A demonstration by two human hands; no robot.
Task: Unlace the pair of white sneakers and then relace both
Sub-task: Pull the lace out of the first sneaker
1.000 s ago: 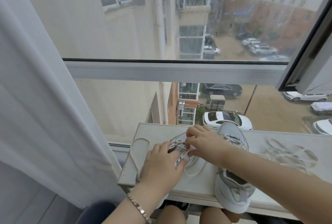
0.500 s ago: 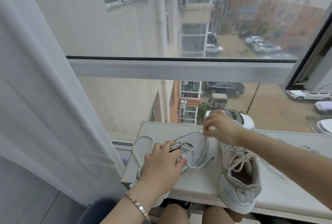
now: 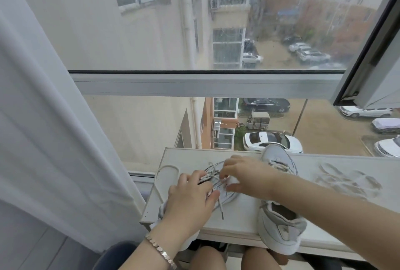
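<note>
Sneakers, white, both on the pale table (image 3: 244,215) at the window, the left one under two busy hands

A grey curtain (image 3: 43,118) hangs at the far left, and a loose loop of lace (image 3: 168,169) lies on the table's left end. The left hand (image 3: 190,200), bracelet (image 3: 162,252) at its wrist, lies palm down on the left sneaker (image 3: 228,198), its fingers curled onto the laced top and gripping it. The right hand (image 3: 246,176) reaches across from the right, just beyond the left hand's fingers, and its fingertips pinch the lace over that same shoe. The right sneaker (image 3: 279,224) sits beneath that forearm with its toe towards the glass and its heel overhanging the near edge, no hand on it
</note>
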